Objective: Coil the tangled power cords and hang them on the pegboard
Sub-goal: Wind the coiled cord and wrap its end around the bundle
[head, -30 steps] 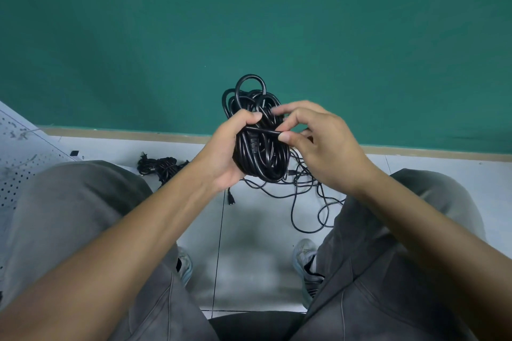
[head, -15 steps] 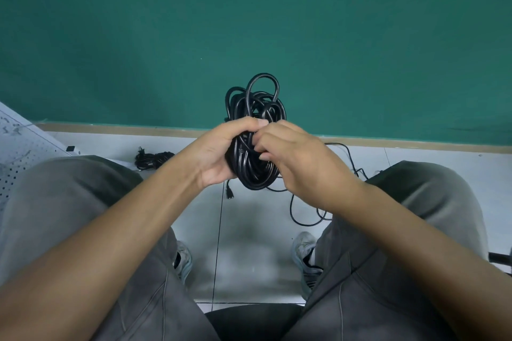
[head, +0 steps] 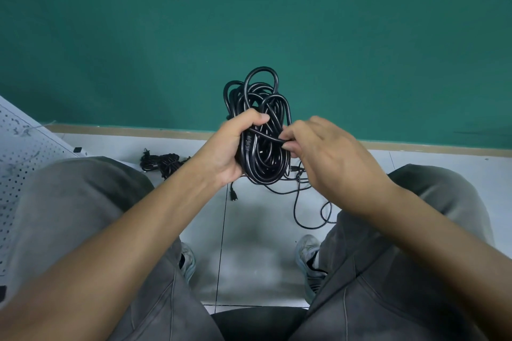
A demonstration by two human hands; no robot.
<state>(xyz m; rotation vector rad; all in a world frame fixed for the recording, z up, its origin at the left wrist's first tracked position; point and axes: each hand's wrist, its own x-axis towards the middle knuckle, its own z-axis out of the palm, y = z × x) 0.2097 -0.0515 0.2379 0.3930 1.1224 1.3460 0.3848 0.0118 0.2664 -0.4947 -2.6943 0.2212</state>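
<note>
A thick bundle of black power cord [head: 261, 108] is held upright in front of the green wall. My left hand [head: 230, 147] grips the coil around its middle, thumb across the front. My right hand [head: 324, 152] pinches one strand of the same cord that runs across the coil's waist. A loose tail of thin black cord [head: 307, 202] trails from the bundle down to the floor, and a plug end [head: 233, 196] dangles under my left hand. The white pegboard [head: 22, 152] leans at the far left.
A second small bundle of black cord [head: 163, 160] lies on the white tile floor by the wall. My knees in grey trousers fill both lower sides, with my shoes [head: 310, 257] on the floor between them. A tan baseboard [head: 415, 144] runs under the green wall.
My right hand has drawn back to the right off the coil, pulling a strand across its middle. More loose cord now lies on the floor.
</note>
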